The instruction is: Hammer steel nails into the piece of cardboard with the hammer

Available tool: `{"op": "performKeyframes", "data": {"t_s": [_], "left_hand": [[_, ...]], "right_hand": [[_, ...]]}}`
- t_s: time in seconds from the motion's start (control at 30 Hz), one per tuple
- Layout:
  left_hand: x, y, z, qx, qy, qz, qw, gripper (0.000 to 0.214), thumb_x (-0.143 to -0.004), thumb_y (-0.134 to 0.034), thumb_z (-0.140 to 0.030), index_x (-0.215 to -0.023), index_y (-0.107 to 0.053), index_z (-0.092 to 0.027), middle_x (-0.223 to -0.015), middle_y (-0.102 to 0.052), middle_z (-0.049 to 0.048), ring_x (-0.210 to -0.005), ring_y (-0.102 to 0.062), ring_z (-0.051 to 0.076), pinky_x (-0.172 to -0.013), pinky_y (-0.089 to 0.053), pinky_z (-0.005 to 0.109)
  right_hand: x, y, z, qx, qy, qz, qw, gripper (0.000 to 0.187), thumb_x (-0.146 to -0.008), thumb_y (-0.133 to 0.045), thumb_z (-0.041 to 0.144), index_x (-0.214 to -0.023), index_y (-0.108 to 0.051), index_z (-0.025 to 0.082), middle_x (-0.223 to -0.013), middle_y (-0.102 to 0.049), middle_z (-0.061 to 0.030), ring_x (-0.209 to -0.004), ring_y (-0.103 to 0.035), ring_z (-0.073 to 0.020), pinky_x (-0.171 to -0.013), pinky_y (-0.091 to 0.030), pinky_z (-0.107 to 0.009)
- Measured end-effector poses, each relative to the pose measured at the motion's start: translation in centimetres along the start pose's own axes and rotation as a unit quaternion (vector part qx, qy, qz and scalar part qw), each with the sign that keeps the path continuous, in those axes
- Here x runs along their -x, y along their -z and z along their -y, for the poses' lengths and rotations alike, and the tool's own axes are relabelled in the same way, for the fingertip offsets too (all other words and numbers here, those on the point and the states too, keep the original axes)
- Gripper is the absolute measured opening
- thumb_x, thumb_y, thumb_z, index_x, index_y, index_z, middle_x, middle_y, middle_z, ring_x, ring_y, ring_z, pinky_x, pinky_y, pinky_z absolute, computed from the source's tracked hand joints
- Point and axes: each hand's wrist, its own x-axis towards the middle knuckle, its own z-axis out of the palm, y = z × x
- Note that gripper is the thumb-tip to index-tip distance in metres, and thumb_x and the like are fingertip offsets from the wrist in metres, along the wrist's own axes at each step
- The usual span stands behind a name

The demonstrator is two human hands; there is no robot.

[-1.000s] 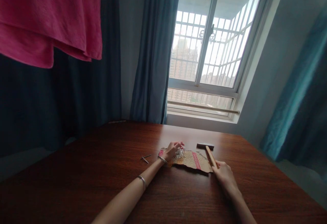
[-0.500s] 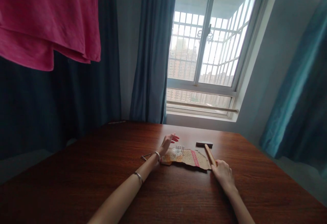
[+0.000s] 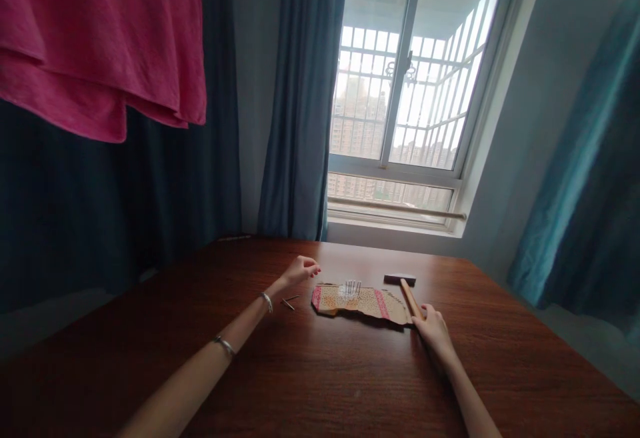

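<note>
My left hand (image 3: pixel 300 269) hovers over the table, left of the patterned strip, its fingers loosely curled with nothing visible between them. Just below it lie a few loose nails (image 3: pixel 289 303). The strip (image 3: pixel 370 300), brown with spots and pink bands, has an uneven front edge. Several nails (image 3: pixel 353 287) stand upright in a row on it, and a line of small dark marks runs near its right end. My right hand (image 3: pixel 434 328) is closed loosely around the lower end of a hammer's wooden handle. The dark head of the hammer (image 3: pixel 400 279) rests on the table beyond the strip.
The brown wooden table (image 3: pixel 320 371) extends to the wall below a barred window (image 3: pixel 395 125). Blue curtains (image 3: pixel 300 111) hang at both sides. A pink cloth (image 3: pixel 110 45) hangs at the upper left.
My left hand has moved left, off the strip, and its fingers have curled in from outstretched. The strip's left end and the loose nails now show. My right hand stays at the hammer handle.
</note>
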Motion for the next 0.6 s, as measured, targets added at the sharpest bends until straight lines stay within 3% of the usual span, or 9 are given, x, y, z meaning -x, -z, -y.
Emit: {"op": "performKeyframes", "data": {"t_s": [0.1, 0.3, 0.43, 0.6], "left_hand": [[1.9, 2.3, 1.2, -0.082, 0.016, 0.0, 0.996, 0.028, -0.062, -0.056, -0.035, -0.069, -0.067, -0.01, -0.065, -0.064, 0.0044, -0.064, -0.055, 0.016, -0.058, -0.038, 0.022], [4.9, 5.2, 2.3, -0.136, 0.032, 0.072, 0.988, 0.022, -0.056, -0.057, -0.031, -0.064, -0.069, -0.013, -0.064, -0.064, 0.0017, -0.062, -0.055, 0.015, -0.058, -0.038, 0.021], [5.7, 5.7, 2.9, -0.144, 0.034, 0.071, 0.986, 0.022, -0.054, -0.055, -0.029, -0.063, -0.069, -0.014, -0.061, -0.063, 0.0018, -0.059, -0.054, 0.014, -0.056, -0.037, 0.021], [6.4, 4.5, 3.9, -0.197, 0.092, 0.022, 0.976, 0.024, -0.054, -0.059, -0.034, -0.056, -0.068, -0.012, -0.054, -0.061, 0.0041, -0.054, -0.052, 0.015, -0.05, -0.032, 0.022]], "right_hand": [[0.4, 0.6, 0.3, -0.019, 0.001, 0.001, 1.0, 0.047, -0.069, -0.048, 0.028, -0.113, -0.055, 0.012, -0.1, -0.063, -0.014, -0.093, -0.059, -0.0238, -0.079, -0.042, -0.029], [1.6, 1.7, 0.9, -0.051, 0.01, -0.006, 0.999, 0.037, -0.067, -0.048, 0.026, -0.099, -0.063, 0.016, -0.093, -0.067, -0.0102, -0.09, -0.061, -0.0233, -0.074, -0.043, -0.027], [1.6, 1.7, 0.9, -0.063, 0.015, -0.009, 0.998, 0.037, -0.066, -0.048, 0.025, -0.098, -0.064, 0.015, -0.09, -0.068, -0.01, -0.088, -0.061, -0.0235, -0.073, -0.044, -0.027], [1.0, 1.1, 0.3, -0.069, 0.022, -0.012, 0.997, 0.04, -0.066, -0.047, 0.026, -0.1, -0.064, 0.013, -0.09, -0.068, -0.0112, -0.086, -0.062, -0.0239, -0.073, -0.045, -0.028]]}}
